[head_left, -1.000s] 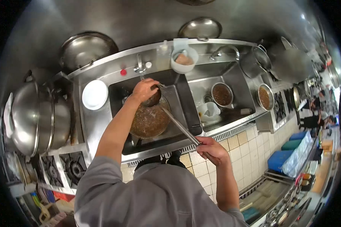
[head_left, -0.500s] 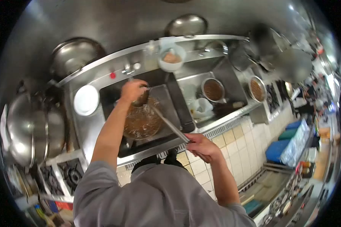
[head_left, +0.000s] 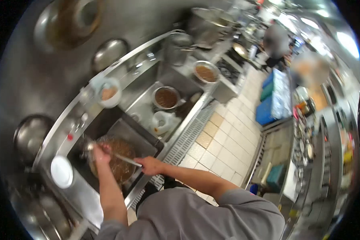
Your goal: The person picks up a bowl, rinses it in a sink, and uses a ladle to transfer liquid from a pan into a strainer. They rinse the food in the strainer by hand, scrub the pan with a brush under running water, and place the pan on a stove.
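Note:
In the left sink basin stands a large round vessel of brown liquid. My left hand is over its left side, its fingers closed near the far end of a long metal handle; blur hides what exactly they grip. My right hand is wrapped round the near end of that handle, above the basin's right part. The tool's head is hidden or too blurred to make out.
A white plate lies left of the sink. Behind it is a white tub. The right basin holds a pot of brown food and a white jug. Beyond stands another brown-filled bowl. Blurred people are farther off.
The view has turned toward the right, so the sink appears lower and further left. My hands are now nearer each other along the handle.

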Action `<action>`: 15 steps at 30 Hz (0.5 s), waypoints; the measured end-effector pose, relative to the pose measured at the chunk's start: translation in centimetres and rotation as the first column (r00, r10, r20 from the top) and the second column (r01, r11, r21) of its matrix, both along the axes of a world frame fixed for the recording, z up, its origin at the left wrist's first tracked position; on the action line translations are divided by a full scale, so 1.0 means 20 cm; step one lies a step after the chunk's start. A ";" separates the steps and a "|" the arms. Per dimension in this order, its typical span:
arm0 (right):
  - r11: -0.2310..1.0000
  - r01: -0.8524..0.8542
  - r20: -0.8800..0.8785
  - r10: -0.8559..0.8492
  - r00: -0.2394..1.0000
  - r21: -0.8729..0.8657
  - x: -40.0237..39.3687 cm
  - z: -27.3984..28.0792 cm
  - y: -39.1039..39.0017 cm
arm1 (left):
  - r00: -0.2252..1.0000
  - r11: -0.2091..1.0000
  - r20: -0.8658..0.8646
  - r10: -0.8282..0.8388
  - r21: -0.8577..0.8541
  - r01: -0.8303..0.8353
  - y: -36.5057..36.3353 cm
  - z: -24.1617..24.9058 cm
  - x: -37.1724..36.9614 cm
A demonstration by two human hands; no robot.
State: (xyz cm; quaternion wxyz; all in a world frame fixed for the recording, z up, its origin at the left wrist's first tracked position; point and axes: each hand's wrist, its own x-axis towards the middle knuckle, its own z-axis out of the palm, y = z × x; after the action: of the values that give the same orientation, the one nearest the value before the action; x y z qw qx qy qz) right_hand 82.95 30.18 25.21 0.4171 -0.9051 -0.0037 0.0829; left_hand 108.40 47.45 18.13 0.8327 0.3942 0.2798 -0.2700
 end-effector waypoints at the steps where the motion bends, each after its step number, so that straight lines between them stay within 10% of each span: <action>1: 0.995 0.027 -0.164 -0.042 0.986 -0.095 -0.01 0.11 0.01 | 0.994 0.993 0.065 -0.083 -0.080 0.088 0.00 0.16 -0.07; 2: 0.984 0.030 -0.324 -0.088 0.942 -0.178 0.00 0.23 0.01 | 0.996 0.997 0.053 -0.067 0.033 0.066 0.02 0.19 -0.07; 3: 0.979 0.070 -0.315 -0.129 0.940 -0.190 0.01 0.31 0.01 | 0.938 0.935 0.268 -0.219 -0.219 0.281 0.27 -0.28 0.16; 6: 0.948 -0.028 -0.339 -0.085 0.937 -0.318 -0.01 0.37 0.03 | 0.964 0.988 0.253 0.079 -0.149 -0.042 0.24 -0.13 0.24; 8: 0.883 -0.085 -0.219 -0.021 0.975 -0.461 -0.04 0.33 0.07 | 0.900 0.890 -0.062 0.432 -0.129 -0.436 0.23 -0.11 0.32; 13: 0.875 0.013 -0.113 -0.078 0.991 -0.485 -0.06 0.25 0.12 | 0.880 0.878 0.007 0.476 0.061 -0.475 0.08 -0.15 0.35; 15: 0.873 0.042 -0.110 -0.109 0.988 -0.486 -0.04 0.25 0.14 | 0.897 0.960 0.382 0.221 0.077 -0.269 -0.01 -0.26 0.29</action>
State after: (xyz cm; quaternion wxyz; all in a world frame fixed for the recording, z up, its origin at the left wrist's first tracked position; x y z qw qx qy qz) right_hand 82.11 33.04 30.13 0.1806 -0.9722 0.0803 0.1253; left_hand 114.13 47.24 12.84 0.8708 0.4521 0.1820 -0.0652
